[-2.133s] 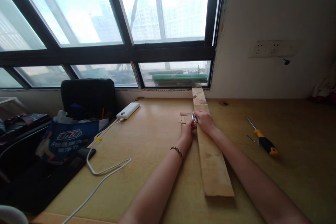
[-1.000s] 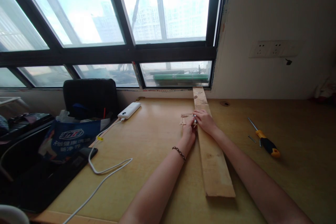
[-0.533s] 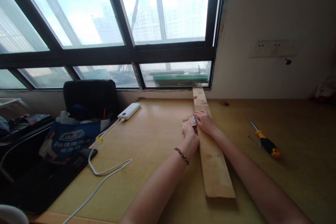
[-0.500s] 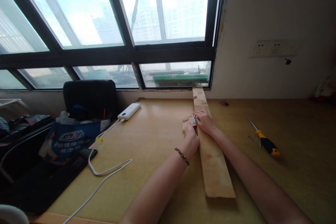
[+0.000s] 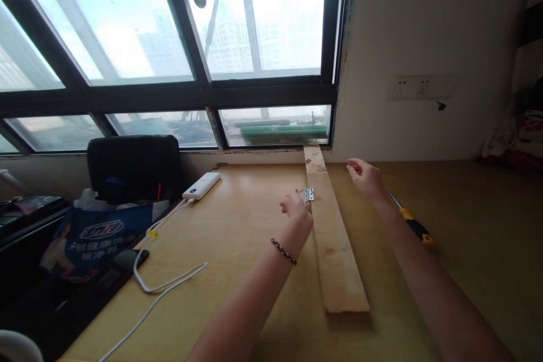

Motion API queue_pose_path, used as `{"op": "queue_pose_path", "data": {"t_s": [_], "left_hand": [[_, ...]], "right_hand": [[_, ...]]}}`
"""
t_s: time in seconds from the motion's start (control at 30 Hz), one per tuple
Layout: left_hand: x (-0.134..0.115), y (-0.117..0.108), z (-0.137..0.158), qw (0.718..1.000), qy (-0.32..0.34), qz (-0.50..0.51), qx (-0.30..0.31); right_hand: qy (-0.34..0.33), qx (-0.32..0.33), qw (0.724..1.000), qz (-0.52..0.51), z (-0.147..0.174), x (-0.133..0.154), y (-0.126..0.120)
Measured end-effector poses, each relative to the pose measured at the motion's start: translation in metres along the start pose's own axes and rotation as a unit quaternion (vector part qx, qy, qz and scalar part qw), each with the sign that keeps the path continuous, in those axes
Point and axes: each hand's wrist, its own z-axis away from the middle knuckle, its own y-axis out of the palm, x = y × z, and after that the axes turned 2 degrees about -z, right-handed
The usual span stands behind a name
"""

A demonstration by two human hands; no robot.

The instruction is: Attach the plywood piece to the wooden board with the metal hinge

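Head view, left hand (image 5: 299, 208) bent beside hinge (image 5: 311, 194), right hand (image 5: 368, 179) outstretched, fingers curled, grip unclear

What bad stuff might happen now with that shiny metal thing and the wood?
The metal hinge sits at the left edge of the long board. I can't tell if it's fastened; if loose, the left hand close beside it might nudge it crooked.
The right hand is in the air, off the board, so a bump might shift it.
The screwdriver lies near the right forearm, which could knock it.
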Motion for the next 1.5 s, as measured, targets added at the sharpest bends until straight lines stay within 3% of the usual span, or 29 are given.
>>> {"op": "queue_pose_path", "data": {"t_s": [0.07, 0.1, 0.2, 0.27, 0.4, 0.53, 0.7, 0.8, 0.9, 0.97, 1.0, 1.03, 1.07, 1.1, 1.17, 1.2, 1.23, 1.3, 1.4, 1.43, 1.5], "left_hand": [[-0.019, 0.004, 0.010, 0.999, -0.020, -0.001, -0.047], [-0.028, 0.005, 0.015, 0.999, -0.019, 0.010, -0.038], [-0.053, 0.009, 0.028, 0.994, -0.034, 0.065, 0.080], [-0.064, 0.010, 0.033, 0.984, -0.018, 0.060, 0.167], [-0.077, 0.008, 0.043, 0.955, 0.076, -0.037, 0.284], [-0.087, 0.004, 0.052, 0.914, 0.207, -0.159, 0.311], [-0.094, -0.001, 0.053, 0.811, 0.381, -0.314, 0.313], [-0.086, -0.002, 0.051, 0.772, 0.402, -0.358, 0.338], [-0.067, 0.001, 0.058, 0.796, 0.333, -0.332, 0.382], [-0.053, 0.003, 0.070, 0.817, 0.275, -0.296, 0.411], [-0.046, 0.004, 0.078, 0.806, 0.275, -0.290, 0.436], [-0.040, 0.005, 0.086, 0.771, 0.309, -0.307, 0.465], [-0.036, 0.005, 0.094, 0.706, 0.366, -0.346, 0.498], [-0.034, 0.006, 0.100, 0.617, 0.433, -0.396, 0.525], [-0.036, 0.005, 0.108, 0.463, 0.555, -0.470, 0.506], [-0.040, 0.005, 0.109, 0.412, 0.601, -0.495, 0.474], [-0.047, 0.005, 0.109, 0.383, 0.634, -0.510, 0.437], [-0.065, 0.003, 0.102, 0.373, 0.670, -0.528, 0.365], [-0.093, -0.003, 0.080, 0.404, 0.674, -0.553, 0.278], [-0.100, -0.007, 0.070, 0.429, 0.663, -0.564, 0.241], [-0.113, -0.014, 0.046, 0.508, 0.622, -0.577, 0.149]], "right_hand": [[0.042, 0.008, 0.997, 0.071, 0.010, -0.024, -0.029], [0.056, 0.026, 0.990, 0.124, 0.019, -0.038, -0.042], [0.108, 0.101, 0.956, 0.255, 0.056, -0.081, -0.068], [0.136, 0.132, 0.941, 0.282, 0.080, -0.105, -0.079], [0.179, 0.118, 0.943, 0.254, 0.110, -0.133, -0.088], [0.186, 0.119, 0.940, 0.258, 0.116, -0.139, -0.084], [0.198, 0.110, 0.934, 0.275, 0.117, -0.135, -0.077], [0.235, 0.030, 0.951, 0.199, 0.117, -0.128, -0.082], [0.271, -0.096, 0.958, 0.015, 0.120, -0.104, -0.090], [0.291, -0.147, 0.933, -0.155, 0.125, -0.070, -0.091], [0.300, -0.142, 0.914, -0.232, 0.128, -0.049, -0.088], [0.310, -0.128, 0.895, -0.293, 0.131, -0.025, -0.085], [0.311, -0.109, 0.878, -0.346, 0.134, 0.001, -0.082], [0.303, -0.087, 0.865, -0.390, 0.136, 0.026, -0.078], [0.281, -0.035, 0.844, -0.455, 0.134, 0.072, -0.074], [0.266, -0.011, 0.839, -0.475, 0.129, 0.090, -0.073], [0.238, 0.009, 0.843, -0.483, 0.121, 0.104, -0.073], [0.173, 0.074, 0.858, -0.477, 0.097, 0.117, -0.072], [0.107, 0.179, 0.859, -0.468, 0.051, 0.106, -0.058], [0.088, 0.181, 0.866, -0.457, 0.037, 0.097, -0.048], [0.050, 0.123, 0.907, -0.399, 0.015, 0.075, -0.021]]}}
